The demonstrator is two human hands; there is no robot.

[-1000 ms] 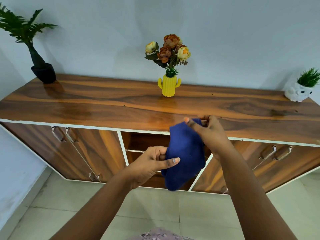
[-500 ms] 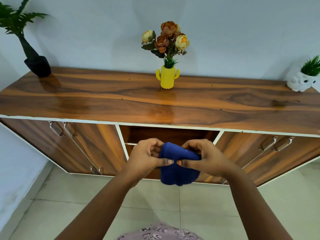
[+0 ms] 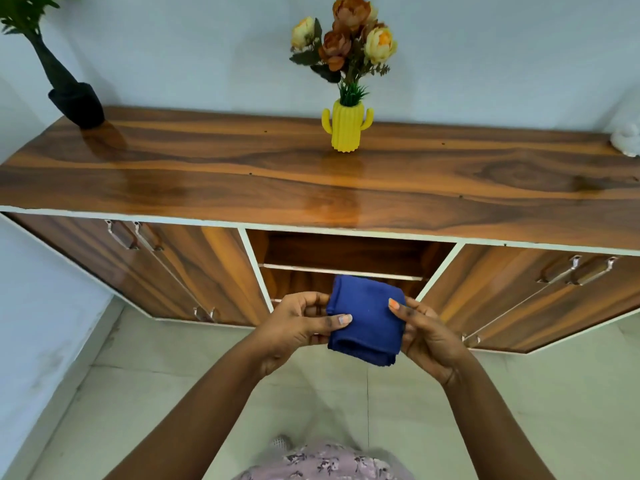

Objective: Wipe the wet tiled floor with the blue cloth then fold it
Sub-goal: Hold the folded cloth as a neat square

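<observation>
Both hands [image 3: 298, 329] [image 3: 427, 336] pinch folded blue cloth's [image 3: 367, 318] side edges above floor [image 3: 156, 386].

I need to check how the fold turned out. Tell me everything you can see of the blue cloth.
The blue cloth is dark blue, soft-looking fabric, folded into a compact, roughly square pad with layered edges showing along its lower side. It is held in the air in front of the wooden cabinet's open middle shelf, above the tiled floor. The left hand pinches its left edge and the right hand its right edge, thumbs on top.
</observation>
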